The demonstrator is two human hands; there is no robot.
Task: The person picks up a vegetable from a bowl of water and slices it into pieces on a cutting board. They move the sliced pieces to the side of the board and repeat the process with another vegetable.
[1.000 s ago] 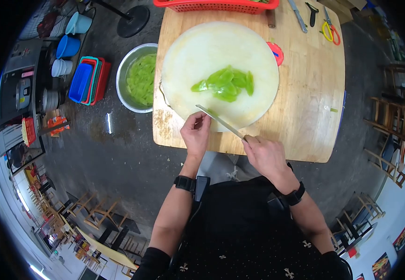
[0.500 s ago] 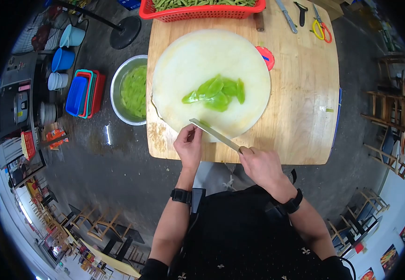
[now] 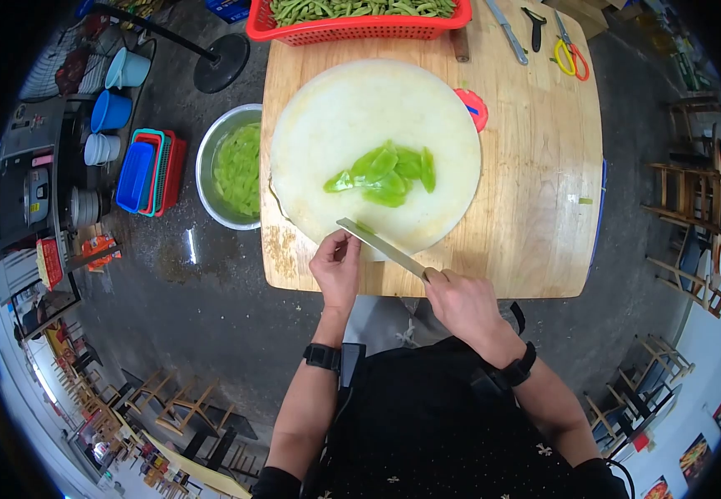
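My right hand [image 3: 462, 306] is wrapped round the handle of a kitchen knife [image 3: 385, 248]. Its blade points up and left across the near edge of a round white cutting board [image 3: 360, 100]. Close by the blade tip, the fingers of my left hand [image 3: 335, 273] are pinched together; what they hold is hidden. A small green piece [image 3: 364, 226] shows just beyond the blade. Pale green vegetable slices [image 3: 387, 173] lie in a loose pile on the board, ahead of both hands.
A red basket [image 3: 360, 32] of green beans stands at the table's far edge. On the wooden table [image 3: 535, 183] lie another knife [image 3: 510, 37], a peeler [image 3: 535, 33], scissors [image 3: 572, 58] and a red item [image 3: 472, 108]. Left of it, a metal basin [image 3: 204, 166] holds more green slices.
The view has shifted slightly, so the table and board sit a little lower. Both hands and the knife keep nearly the same place at the board's near edge.
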